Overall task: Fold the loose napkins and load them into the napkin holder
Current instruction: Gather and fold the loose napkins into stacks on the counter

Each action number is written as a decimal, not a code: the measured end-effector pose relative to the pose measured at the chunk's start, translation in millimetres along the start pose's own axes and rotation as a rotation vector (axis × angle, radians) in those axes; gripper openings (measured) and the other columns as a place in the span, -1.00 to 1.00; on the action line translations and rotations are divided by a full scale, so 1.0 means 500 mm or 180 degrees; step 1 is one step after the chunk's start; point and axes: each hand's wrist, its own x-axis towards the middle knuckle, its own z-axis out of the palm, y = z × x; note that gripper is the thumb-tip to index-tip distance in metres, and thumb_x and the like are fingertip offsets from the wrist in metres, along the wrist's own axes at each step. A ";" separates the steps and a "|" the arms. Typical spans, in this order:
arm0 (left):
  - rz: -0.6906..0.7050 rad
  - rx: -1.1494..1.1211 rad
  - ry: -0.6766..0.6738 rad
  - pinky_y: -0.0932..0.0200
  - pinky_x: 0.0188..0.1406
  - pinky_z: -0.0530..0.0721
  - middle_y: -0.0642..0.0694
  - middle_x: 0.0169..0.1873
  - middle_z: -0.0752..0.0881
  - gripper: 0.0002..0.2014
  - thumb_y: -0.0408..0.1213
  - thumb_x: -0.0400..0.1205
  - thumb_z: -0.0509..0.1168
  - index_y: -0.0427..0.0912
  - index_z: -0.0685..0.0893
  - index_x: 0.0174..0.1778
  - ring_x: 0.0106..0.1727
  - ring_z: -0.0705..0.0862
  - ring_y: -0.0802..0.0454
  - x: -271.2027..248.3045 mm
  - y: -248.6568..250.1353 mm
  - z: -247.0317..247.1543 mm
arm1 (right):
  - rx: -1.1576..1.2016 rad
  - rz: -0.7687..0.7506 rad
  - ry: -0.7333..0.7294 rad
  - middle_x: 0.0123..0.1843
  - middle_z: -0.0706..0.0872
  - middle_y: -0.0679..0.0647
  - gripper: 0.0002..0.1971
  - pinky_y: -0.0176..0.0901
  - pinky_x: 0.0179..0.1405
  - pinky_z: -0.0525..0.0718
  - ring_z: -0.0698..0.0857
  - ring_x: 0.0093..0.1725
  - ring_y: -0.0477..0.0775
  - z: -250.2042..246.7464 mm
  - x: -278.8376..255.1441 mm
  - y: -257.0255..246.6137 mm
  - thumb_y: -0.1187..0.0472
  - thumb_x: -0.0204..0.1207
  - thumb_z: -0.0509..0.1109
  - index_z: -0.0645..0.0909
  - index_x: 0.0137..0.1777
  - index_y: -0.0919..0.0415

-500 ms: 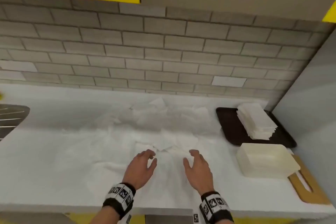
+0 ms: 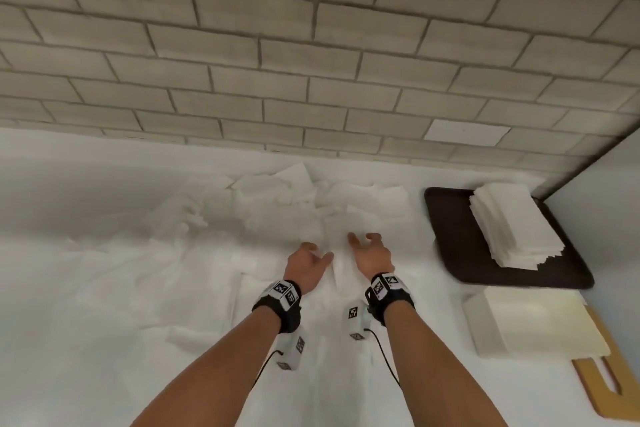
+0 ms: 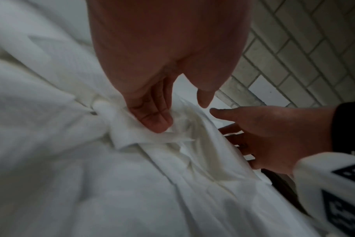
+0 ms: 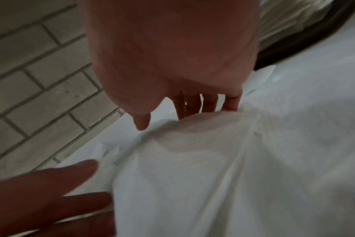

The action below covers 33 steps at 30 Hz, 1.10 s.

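Note:
Loose white napkins (image 2: 277, 211) lie crumpled in a wide pile on the white counter (image 2: 69, 357). Both arms stretch forward into it. My left hand (image 2: 317, 251) rests its straight fingers (image 3: 152, 118) on a bunched napkin (image 3: 148, 139), the thumb held apart. My right hand (image 2: 362, 239) is just to its right; its fingers (image 4: 229, 102) dip behind a raised napkin fold (image 4: 213, 144) and the thumb stays free. Neither hand pinches anything that I can see. The cream napkin holder (image 2: 533, 319) stands at the right.
A dark tray (image 2: 457, 246) at the back right carries a stack of folded napkins (image 2: 512, 225). A wooden board (image 2: 602, 388) lies under and in front of the holder. A tiled wall (image 2: 311, 62) closes the back, a grey side wall the right.
Both hands have reached farther back into the pile, away from the counter's front edge, and now touch napkins. The head view has moved in and tilted down.

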 end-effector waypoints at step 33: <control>0.0589 -0.2350 0.0614 -0.17 0.06 0.83 -0.21 0.10 0.85 -0.73 -0.24 0.69 0.58 -0.02 0.67 0.23 0.11 0.83 -0.22 -0.233 0.196 0.219 | 0.1240 -0.0513 -0.1207 0.22 0.90 -0.07 -0.57 0.13 0.24 0.89 0.89 0.22 0.02 -0.337 -0.222 0.291 0.18 0.59 0.69 0.68 0.40 -0.07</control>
